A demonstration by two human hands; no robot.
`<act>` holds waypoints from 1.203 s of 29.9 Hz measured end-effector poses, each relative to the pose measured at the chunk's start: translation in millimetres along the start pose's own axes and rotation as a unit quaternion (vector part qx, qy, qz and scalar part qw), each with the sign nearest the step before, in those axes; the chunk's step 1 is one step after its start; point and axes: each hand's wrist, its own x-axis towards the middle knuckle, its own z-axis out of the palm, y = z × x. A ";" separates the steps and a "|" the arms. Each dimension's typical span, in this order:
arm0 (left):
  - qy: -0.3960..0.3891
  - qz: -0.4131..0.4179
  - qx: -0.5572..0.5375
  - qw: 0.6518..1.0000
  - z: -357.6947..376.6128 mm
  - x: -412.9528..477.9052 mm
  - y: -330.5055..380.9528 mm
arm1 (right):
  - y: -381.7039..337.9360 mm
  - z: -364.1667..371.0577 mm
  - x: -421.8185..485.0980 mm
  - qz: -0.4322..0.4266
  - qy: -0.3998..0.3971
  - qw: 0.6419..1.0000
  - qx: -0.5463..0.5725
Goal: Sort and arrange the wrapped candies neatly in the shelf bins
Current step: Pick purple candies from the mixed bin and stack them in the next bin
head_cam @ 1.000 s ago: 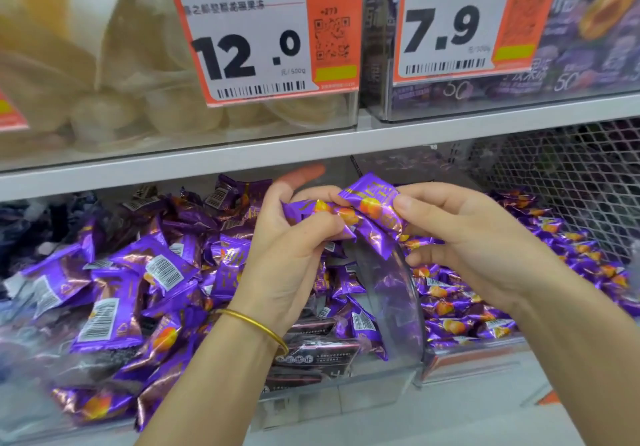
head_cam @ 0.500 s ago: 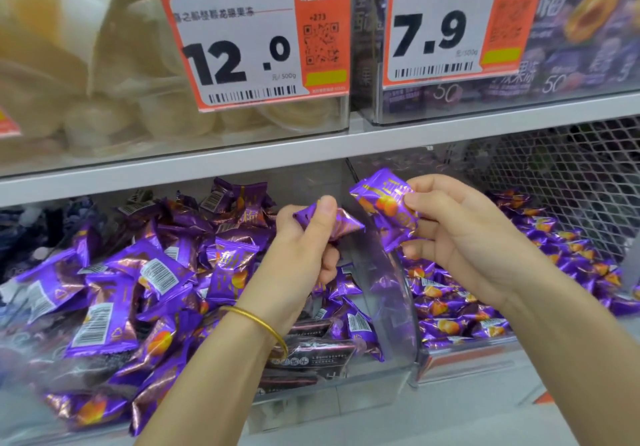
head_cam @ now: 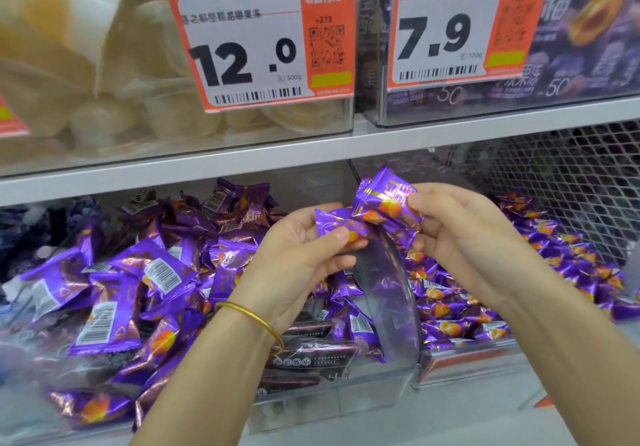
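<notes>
My left hand (head_cam: 298,258), with a gold bangle on the wrist, pinches a small purple wrapped candy (head_cam: 337,225) between thumb and fingers. My right hand (head_cam: 464,234) grips a second purple candy (head_cam: 384,203) with an orange fruit print, held just above and touching the first. Both hands hover over the clear curved divider (head_cam: 391,293) between two lower bins. The left bin (head_cam: 311,407) holds a loose heap of larger purple packets (head_cam: 156,272). Small purple candies (head_cam: 450,310) fill the right bin.
A white shelf edge (head_cam: 346,154) runs just above my hands. On it stand clear bins with orange price tags reading 12.0 (head_cam: 259,40) and 7.9 (head_cam: 460,26). Wire mesh (head_cam: 568,182) backs the right bin. Dark packets (head_cam: 304,359) lie at the left bin's front.
The two hands drew apart with one candy each, then came back together. The candies now touch again over the divider, slightly higher and further right.
</notes>
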 end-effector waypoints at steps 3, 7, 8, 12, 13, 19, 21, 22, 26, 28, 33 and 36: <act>0.002 0.006 0.043 0.999 0.1 -0.9 -0.8 | -0.6 1.8 -1.6 -0.021 -0.041 0.999 -0.014; -0.019 -0.051 -0.032 0.998 4.8 -1.0 8.2 | 0.3 6.4 -5.1 -0.075 -0.037 0.981 -0.172; -0.023 -0.065 -0.062 0.996 4.9 -1.0 11.0 | 0.2 6.2 -4.4 -0.089 -0.030 0.976 -0.195; -0.053 0.005 0.037 0.998 1.4 -4.2 6.9 | 0.0 5.3 -4.9 -0.134 -0.071 0.958 -0.244; -0.057 0.028 0.072 0.995 0.8 -4.5 4.8 | 0.0 5.2 -4.8 -0.137 -0.088 0.957 -0.241; -0.089 0.077 0.077 0.990 -2.0 -0.6 2.1 | -6.7 -2.9 -3.6 -0.148 -0.110 0.939 -0.292; -0.088 0.076 0.060 0.991 0.5 1.1 -0.7 | -9.1 -2.8 -7.3 -0.147 -0.126 0.927 -0.322; -0.088 0.076 0.057 0.992 1.4 1.9 -2.0 | -9.6 -3.6 -8.7 -0.144 -0.128 0.927 -0.323; -0.100 0.093 0.061 0.989 4.6 4.5 -3.8 | -12.5 -10.6 -7.7 -0.137 -0.128 0.934 -0.305; -0.098 0.107 0.066 0.987 7.0 6.4 -4.9 | -11.1 -14.4 -6.6 -0.134 -0.129 0.944 -0.271; -0.072 0.136 0.131 0.979 14.8 15.6 -11.2 | -8.0 -21.9 -6.3 -0.139 -0.076 0.962 -0.223; -0.059 0.147 0.197 0.967 24.5 20.8 -15.9 | -7.6 -29.6 -3.5 -0.143 -0.050 0.962 -0.229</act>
